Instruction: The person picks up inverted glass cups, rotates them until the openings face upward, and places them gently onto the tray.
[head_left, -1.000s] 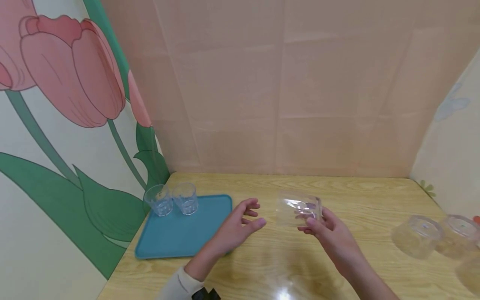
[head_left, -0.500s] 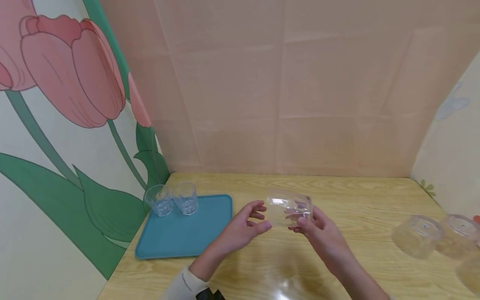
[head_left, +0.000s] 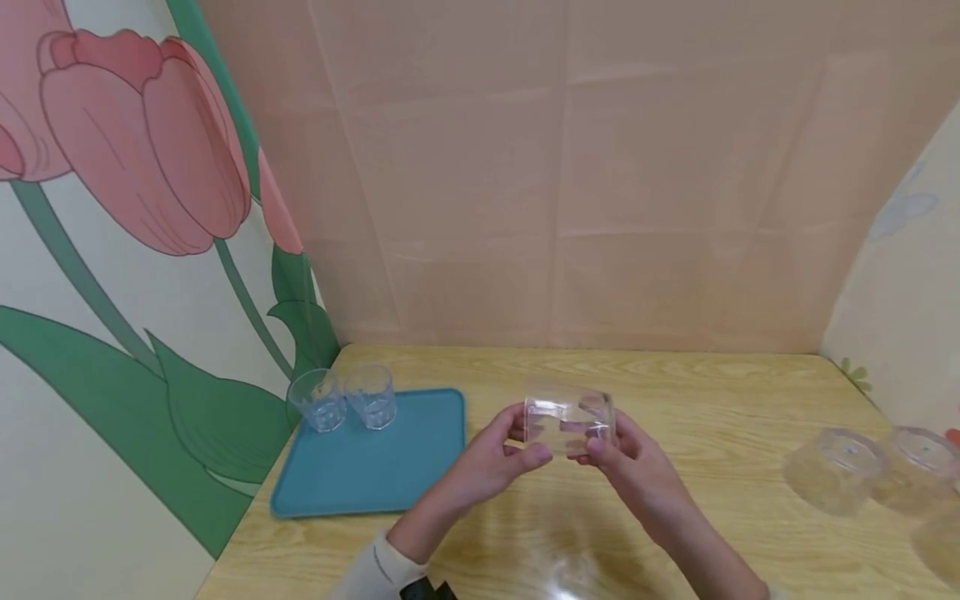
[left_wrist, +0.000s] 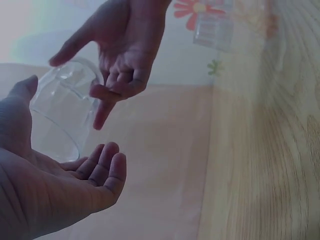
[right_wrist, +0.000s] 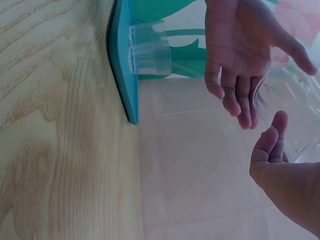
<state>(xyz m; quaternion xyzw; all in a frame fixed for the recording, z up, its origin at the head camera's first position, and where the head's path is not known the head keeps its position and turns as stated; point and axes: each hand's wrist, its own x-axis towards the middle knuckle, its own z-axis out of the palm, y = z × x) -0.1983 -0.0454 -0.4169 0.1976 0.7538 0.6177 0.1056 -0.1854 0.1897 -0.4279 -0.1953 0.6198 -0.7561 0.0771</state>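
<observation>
A clear cup [head_left: 558,417] lies sideways in the air above the table, its mouth toward the left. My right hand [head_left: 641,475] grips it near the base, thumb in front and fingers behind. My left hand [head_left: 487,462] is around the mouth end, with the thumb and index finger at the rim. In the left wrist view, the other fingers of the left hand [left_wrist: 65,185] extend loosely past the cup [left_wrist: 65,110]. The right wrist view shows the cup [right_wrist: 287,100] between both hands, partly cut off by the frame.
On the left a blue tray [head_left: 360,479] carries two upright clear cups, one [head_left: 371,400] beside another [head_left: 318,404]. Several clear cups stand upside down at the right, including one [head_left: 836,471] near a second [head_left: 915,471]. A pink-brown sheet [head_left: 555,208] hangs behind the wooden table [head_left: 712,387].
My right hand has carried the cup leftward. The left hand has moved slightly right and now meets its mouth end. The tray and other cups have stayed put.
</observation>
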